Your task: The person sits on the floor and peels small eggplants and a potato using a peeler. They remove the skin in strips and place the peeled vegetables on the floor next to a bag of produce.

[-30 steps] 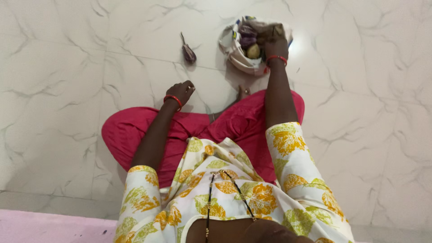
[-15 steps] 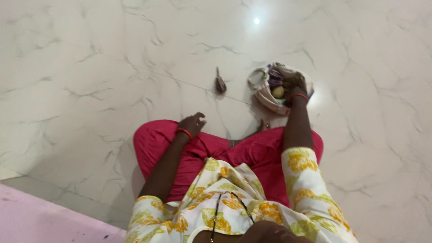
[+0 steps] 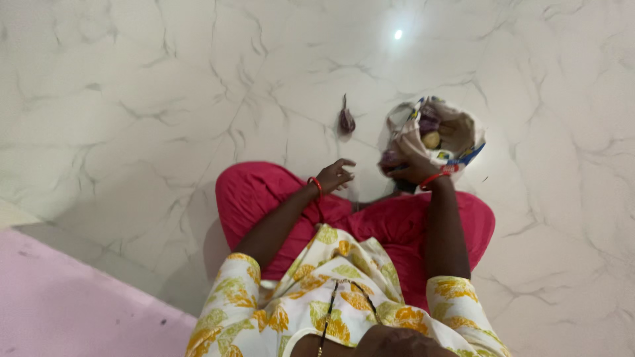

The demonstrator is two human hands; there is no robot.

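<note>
On the white floor (image 3: 132,99), the right hand (image 3: 411,168) is closed around 1 purple eggplant (image 3: 390,158) just outside the cloth bag (image 3: 456,142), the left hand (image 3: 334,175) is empty with loose, curled fingers, and 1 more eggplant (image 3: 346,119) lies near the bag

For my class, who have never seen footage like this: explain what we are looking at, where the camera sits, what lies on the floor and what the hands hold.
The camera is worn on a person's head and looks down at their own body as they sit on a white marble floor. The right hand has its grip on a purplish vegetable, beside an open cloth bag holding more vegetables. The left hand is empty, fingers loosely spread. One small purple eggplant lies alone on the floor, left of the bag.
</note>
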